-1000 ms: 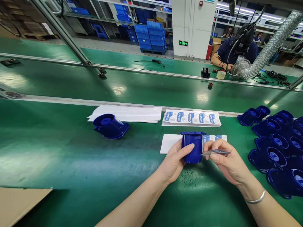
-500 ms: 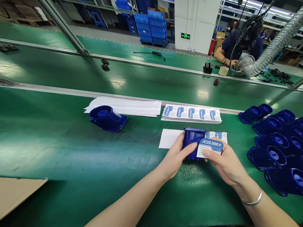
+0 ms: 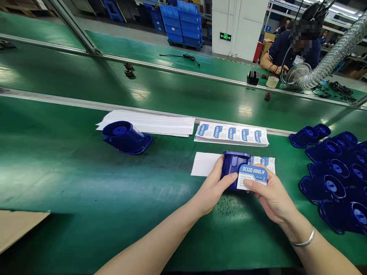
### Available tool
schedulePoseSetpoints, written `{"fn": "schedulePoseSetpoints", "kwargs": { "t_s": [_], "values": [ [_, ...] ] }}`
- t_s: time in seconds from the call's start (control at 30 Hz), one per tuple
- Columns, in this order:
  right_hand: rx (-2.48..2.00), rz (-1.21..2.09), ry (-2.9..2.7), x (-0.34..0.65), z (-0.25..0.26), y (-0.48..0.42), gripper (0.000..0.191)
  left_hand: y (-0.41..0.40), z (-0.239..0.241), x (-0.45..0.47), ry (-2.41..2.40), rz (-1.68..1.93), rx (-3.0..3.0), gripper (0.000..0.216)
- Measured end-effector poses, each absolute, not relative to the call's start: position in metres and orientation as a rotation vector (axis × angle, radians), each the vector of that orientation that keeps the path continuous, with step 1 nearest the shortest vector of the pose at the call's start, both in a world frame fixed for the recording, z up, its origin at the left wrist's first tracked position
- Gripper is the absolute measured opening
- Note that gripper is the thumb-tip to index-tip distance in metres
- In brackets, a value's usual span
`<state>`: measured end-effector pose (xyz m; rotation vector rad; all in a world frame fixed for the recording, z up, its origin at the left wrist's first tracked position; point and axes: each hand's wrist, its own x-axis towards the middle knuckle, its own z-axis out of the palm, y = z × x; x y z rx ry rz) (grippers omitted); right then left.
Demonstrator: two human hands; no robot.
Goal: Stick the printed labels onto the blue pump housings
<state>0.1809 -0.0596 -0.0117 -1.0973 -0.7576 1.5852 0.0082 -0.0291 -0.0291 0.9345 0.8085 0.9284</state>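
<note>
My left hand (image 3: 210,191) is closed round the left side of a dark blue plastic housing (image 3: 231,165), its thumb lying across the front. Pinched in my right hand (image 3: 271,194) is a blue and white label (image 3: 252,177) printed "DC52Q-5000L/H". The label overlaps the right part of the housing; I cannot tell how much of it touches the surface. Behind both hands lies a partly used label strip (image 3: 202,164), its left part bare white. A stack of label sheets (image 3: 232,133) lies farther back.
Several blue housings (image 3: 327,187) stand on the right. Another housing (image 3: 126,137) sits at left beside white paper strips (image 3: 160,124). A cardboard piece (image 3: 20,227) is at lower left. Across the metal rail, a co-worker (image 3: 301,49) works near a flexible duct (image 3: 332,61).
The view has shifted slightly. The label has moved a little left against the housing and sits straighter; both hands keep their grips.
</note>
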Motion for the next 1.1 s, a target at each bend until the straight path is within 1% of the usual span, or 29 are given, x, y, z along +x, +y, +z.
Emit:
{"fn": "schedulePoseSetpoints", "kwargs": {
  "t_s": [0.23,0.63,0.83,1.1],
  "values": [
    [-1.112,1.583,-0.751,0.1811,-0.0116,-0.0592,0.042,-0.0298,-0.0255,0.0080,0.806,0.908,0.952,0.076],
    [-1.072,1.592,-0.732,0.1790,-0.0065,-0.0590,0.036,-0.0304,-0.0280,0.0083,0.830,0.911,0.954,0.074],
    [-1.090,1.586,-0.723,0.1786,-0.0047,-0.0587,0.035,-0.0301,-0.0248,0.0082,0.798,0.910,0.957,0.070],
    [-1.101,1.586,-0.718,0.1792,-0.0078,-0.0582,0.036,-0.0311,-0.0234,0.0080,0.820,0.912,0.925,0.073]
  ]
}}
